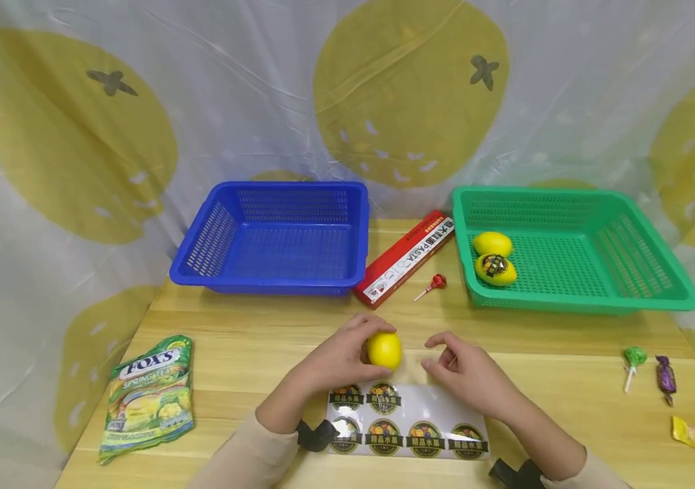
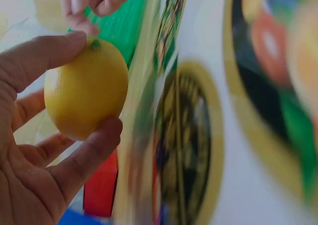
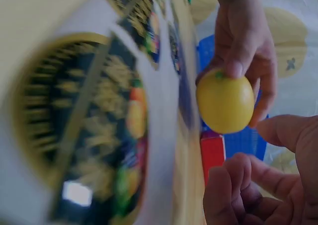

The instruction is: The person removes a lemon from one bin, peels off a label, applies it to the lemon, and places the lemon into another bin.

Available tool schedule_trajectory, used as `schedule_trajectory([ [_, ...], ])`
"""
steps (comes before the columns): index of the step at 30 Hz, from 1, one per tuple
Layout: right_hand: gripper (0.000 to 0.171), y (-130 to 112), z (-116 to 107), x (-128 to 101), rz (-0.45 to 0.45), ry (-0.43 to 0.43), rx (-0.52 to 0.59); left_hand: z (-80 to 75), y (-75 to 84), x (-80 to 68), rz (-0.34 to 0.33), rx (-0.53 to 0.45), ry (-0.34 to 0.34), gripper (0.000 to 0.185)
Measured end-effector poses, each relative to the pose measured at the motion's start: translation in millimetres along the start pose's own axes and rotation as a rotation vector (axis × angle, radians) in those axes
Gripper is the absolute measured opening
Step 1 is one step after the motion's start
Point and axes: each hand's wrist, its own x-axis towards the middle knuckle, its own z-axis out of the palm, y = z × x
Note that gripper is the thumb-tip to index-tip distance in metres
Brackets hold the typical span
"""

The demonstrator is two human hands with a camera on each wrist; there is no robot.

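Head view: two lemons lie in the green basket, one stickered. Left hand grips a bare lemon over the sticker sheet; right hand, loosely curled, holds nothing visible. Six stickers remain.

Lemon: plain yellow. Sticker sheet: white, with round black-and-gold labels. Baskets: one blue, one green. Backdrop: white, yellow lemon print.

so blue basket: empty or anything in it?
Empty: the blue basket shows only bare mesh floor; both loose lemons sit in the green basket.
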Motion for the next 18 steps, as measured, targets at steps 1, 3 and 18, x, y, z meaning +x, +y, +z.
schedule_trajectory([
  [1, 0.025, 3, 0, -6, -0.012, -0.027, 0.003, 2.8, 1.2, 2.9, 0.0, -0.003, -0.006, 0.06],
  [3, 0.017, 9, 0, -15, -0.052, -0.094, 0.016, 7.7, 3.7, 7.5, 0.004, -0.015, -0.023, 0.061],
  [18, 0.024, 27, 12, -28, -0.129, -0.266, -0.014, 19.8, 4.4, 9.2, -0.02, -0.039, -0.075, 0.071],
])
